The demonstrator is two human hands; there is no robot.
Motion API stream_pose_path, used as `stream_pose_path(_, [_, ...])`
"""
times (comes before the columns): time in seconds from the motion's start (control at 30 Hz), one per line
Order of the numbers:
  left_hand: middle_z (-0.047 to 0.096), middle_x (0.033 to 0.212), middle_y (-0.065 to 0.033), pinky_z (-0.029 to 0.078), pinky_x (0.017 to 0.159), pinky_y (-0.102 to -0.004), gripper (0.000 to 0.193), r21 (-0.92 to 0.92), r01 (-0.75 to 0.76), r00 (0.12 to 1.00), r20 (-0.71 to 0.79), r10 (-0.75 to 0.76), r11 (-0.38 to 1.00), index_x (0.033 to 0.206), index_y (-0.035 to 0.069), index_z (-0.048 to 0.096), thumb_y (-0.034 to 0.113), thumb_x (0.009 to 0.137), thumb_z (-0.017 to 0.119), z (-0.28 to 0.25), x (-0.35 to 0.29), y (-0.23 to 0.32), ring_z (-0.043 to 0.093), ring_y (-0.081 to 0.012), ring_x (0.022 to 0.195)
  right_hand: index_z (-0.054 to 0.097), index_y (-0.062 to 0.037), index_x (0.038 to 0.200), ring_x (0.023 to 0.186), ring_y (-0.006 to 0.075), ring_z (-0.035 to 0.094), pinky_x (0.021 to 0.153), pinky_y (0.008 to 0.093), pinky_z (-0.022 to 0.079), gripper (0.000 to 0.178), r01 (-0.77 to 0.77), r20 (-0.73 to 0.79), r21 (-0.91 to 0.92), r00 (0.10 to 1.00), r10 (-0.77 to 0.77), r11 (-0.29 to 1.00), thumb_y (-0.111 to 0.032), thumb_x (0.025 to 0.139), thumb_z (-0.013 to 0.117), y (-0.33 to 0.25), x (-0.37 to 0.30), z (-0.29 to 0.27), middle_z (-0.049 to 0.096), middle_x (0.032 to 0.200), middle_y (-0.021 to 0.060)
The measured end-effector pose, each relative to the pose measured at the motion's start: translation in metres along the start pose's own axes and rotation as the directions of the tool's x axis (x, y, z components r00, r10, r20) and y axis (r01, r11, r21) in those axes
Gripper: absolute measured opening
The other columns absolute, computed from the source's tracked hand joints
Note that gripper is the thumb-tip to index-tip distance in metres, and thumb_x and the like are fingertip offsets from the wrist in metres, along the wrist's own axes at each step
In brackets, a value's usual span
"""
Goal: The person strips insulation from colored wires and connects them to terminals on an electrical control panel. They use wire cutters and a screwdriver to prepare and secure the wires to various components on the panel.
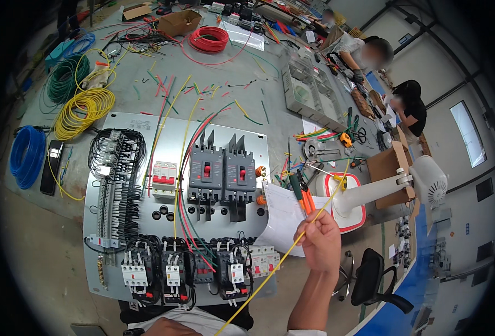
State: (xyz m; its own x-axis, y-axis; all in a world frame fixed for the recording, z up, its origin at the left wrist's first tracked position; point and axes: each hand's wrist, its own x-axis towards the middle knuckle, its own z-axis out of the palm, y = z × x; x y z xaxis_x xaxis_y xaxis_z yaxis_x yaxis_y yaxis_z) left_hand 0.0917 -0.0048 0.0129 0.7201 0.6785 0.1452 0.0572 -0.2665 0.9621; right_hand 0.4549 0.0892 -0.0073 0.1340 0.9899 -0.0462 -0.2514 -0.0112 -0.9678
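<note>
My right hand (319,239) is raised over the table's near right edge, thumb and fingers pinched on a yellow wire (281,262). The wire runs in a long slant from the lower edge, through the fingers, up past a white fan. Just beyond the fingertips lie orange-handled pliers (305,196) on a white paper sheet (281,215). Only a bit of my left hand (169,327) shows at the lower edge, its fingers hidden. In front of me is a metal mounting plate (99,215) with two grey circuit breakers (207,172), contactors (134,274) and a wired terminal strip (113,196). Red, green and yellow wires trail across it.
Coils of yellow (85,115), green (65,78), blue (28,157) and red wire (209,39) lie on the table, with a phone (52,168). Wire scraps are scattered beyond the plate. The fan (365,196) and a cardboard box (390,173) stand right. Two people work farther back.
</note>
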Motion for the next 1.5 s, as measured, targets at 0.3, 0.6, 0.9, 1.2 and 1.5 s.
stream_pose_path(0.3, [0.046, 0.056, -0.0120, 0.041, 0.049, -0.0434, 0.034, 0.000, 0.034, 0.998, 0.044, -0.034, 0.999, 0.064, 0.007, 0.048, 0.017, 0.089, 0.069, -0.007, -0.017, 0.005, 0.052, -0.0335, 0.050, 0.060, -0.0027, 0.106, 0.068, 0.0137, 0.063, 0.064, 0.0297, 0.053, 0.011, -0.037, -0.008, -0.027, 0.999, 0.036, 0.999, -0.006, 0.098, 0.065, -0.019, 0.043, -0.038, 0.065, 0.082, 0.0069])
stream_pose_path(0.6, [0.044, 0.056, -0.0123, 0.040, 0.049, -0.0451, 0.034, -0.061, 0.073, 0.995, 0.067, -0.069, 0.995, 0.062, 0.007, 0.045, 0.014, 0.087, 0.068, -0.010, -0.033, 0.011, 0.050, -0.0346, 0.050, 0.061, -0.0034, 0.106, 0.069, 0.0121, 0.062, 0.066, 0.0273, 0.053, 0.009, -0.048, -0.034, -0.098, 0.998, 0.045, 0.994, -0.008, 0.099, 0.065, -0.043, 0.084, -0.075, 0.065, 0.085, 0.0056])
stream_pose_path(0.9, [0.042, 0.056, -0.0122, 0.038, 0.048, -0.0450, 0.036, -0.068, 0.043, 0.999, 0.005, -0.042, 0.997, 0.062, 0.006, 0.041, 0.012, 0.086, 0.068, -0.015, -0.037, 0.012, 0.047, -0.0346, 0.049, 0.063, -0.0032, 0.106, 0.070, 0.0108, 0.061, 0.066, 0.0259, 0.051, 0.020, -0.070, -0.054, -0.021, 0.996, 0.069, 0.997, -0.023, 0.106, 0.057, -0.042, 0.107, -0.080, 0.065, 0.085, 0.0040])
stream_pose_path(1.2, [0.045, 0.059, -0.0118, 0.039, 0.049, -0.0450, 0.034, -0.064, 0.027, 1.000, -0.006, -0.027, 0.998, 0.065, 0.006, 0.046, 0.014, 0.090, 0.067, -0.019, -0.039, 0.012, 0.050, -0.0338, 0.052, 0.061, -0.0055, 0.099, 0.064, 0.0098, 0.055, 0.060, 0.0261, 0.045, 0.024, 0.105, -0.241, -0.075, 0.963, -0.120, 0.992, -0.026, 0.107, 0.053, -0.014, 0.124, -0.059, 0.059, 0.074, 0.0007])
stream_pose_path(1.5, [0.046, 0.062, -0.0132, 0.038, 0.051, -0.0459, 0.037, -0.100, 0.004, 0.999, 0.048, 0.001, 0.995, 0.067, 0.006, 0.045, 0.016, 0.096, 0.064, -0.021, -0.037, 0.009, 0.050, -0.0345, 0.055, 0.063, -0.0043, 0.102, 0.063, 0.0079, 0.053, 0.060, 0.0248, 0.045, 0.023, 0.103, -0.274, -0.027, 0.956, -0.106, 0.994, -0.026, 0.107, 0.055, -0.006, 0.131, -0.032, 0.058, 0.076, 0.0001])
